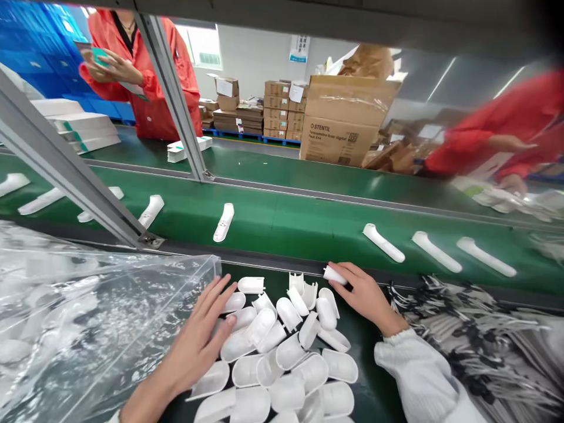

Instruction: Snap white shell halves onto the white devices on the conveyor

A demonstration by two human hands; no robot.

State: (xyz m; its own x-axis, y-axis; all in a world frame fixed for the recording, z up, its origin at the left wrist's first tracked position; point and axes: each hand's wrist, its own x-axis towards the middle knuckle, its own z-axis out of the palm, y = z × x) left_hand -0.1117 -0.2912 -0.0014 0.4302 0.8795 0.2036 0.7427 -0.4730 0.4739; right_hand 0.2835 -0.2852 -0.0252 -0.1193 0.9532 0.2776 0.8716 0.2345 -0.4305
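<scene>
My left hand (200,338) lies at the left edge of a heap of white plastic covers (288,349), its fingers spread and touching the outer pieces. To the right of the heap, my right hand (363,294) has its thumb and fingers around a small white cover (335,275) near the edge of the belt. Beyond both hands, white elongated housings (224,222) lie spaced out on the green conveyor belt (295,220); several more are at the left and right.
Clear plastic bags (110,317) of white parts fill the left. Bundled wires (476,335) lie at the right. A metal post (174,88) rises beyond the belt. Two people in red work across it, near white boxes (88,126) and a large carton (343,120).
</scene>
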